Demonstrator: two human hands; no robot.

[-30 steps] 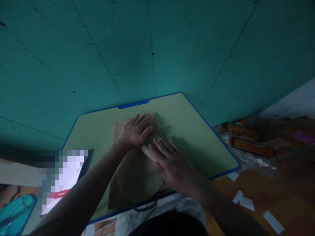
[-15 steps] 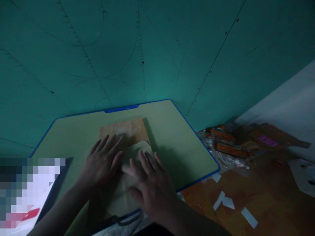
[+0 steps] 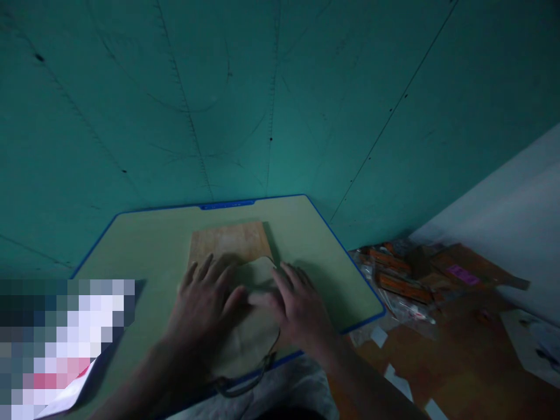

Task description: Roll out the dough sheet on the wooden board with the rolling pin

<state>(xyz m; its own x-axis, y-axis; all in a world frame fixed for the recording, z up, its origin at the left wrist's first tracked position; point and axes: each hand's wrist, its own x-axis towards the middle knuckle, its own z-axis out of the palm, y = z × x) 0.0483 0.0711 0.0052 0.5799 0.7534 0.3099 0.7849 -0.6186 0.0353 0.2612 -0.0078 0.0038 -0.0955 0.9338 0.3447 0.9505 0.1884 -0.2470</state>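
Note:
A cream flat piece (image 3: 251, 344) with a dark edge and a dark strap-like loop (image 3: 245, 388) at its near end lies partly over a wooden board (image 3: 230, 240). My left hand (image 3: 205, 297) rests on the left side of the piece and the board, palm down with fingers spread. At the right edge of the piece is my right hand (image 3: 301, 303), its fingers apart and one reaching left over the piece toward my left thumb. Neither hand is wrapped round anything.
Beneath is a pale table (image 3: 301, 224) with a blue rim, against a green wall (image 3: 306, 116). A pixelated white sheet (image 3: 79, 350) lies at the left. Plastic-wrapped items (image 3: 402, 286), cardboard (image 3: 476, 265) and paper scraps (image 3: 398, 382) are on the floor at right.
My right hand has moved from on top of the cream piece to its right edge, uncovering its near right part. My left hand stays on the left side. The camera view has shifted slightly.

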